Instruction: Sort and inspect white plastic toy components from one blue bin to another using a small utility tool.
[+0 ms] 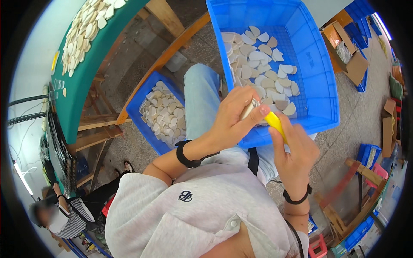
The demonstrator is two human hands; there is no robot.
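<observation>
Both my hands meet over the near left edge of a large blue crate (320, 81). Pinched in my left hand (230, 114) is a flat white rounded piece (248, 110), partly covered by the fingers. My right hand (297, 150) is wrapped round a yellow-handled tool (275, 122); metal shows at its tip, against the white piece. The left thumb lies beside that tip. Inside the crate, loose half-round white and beige pieces (269, 75) are spread over the left side and middle, some overlapping.
Left of my knee, a smaller blue bin (142, 92) holds many similar pieces. More lie heaped on a green-topped table (86, 81) with a wooden frame. Open cardboard boxes (359, 71) stand at the right. Another person (71, 213) is at the lower left.
</observation>
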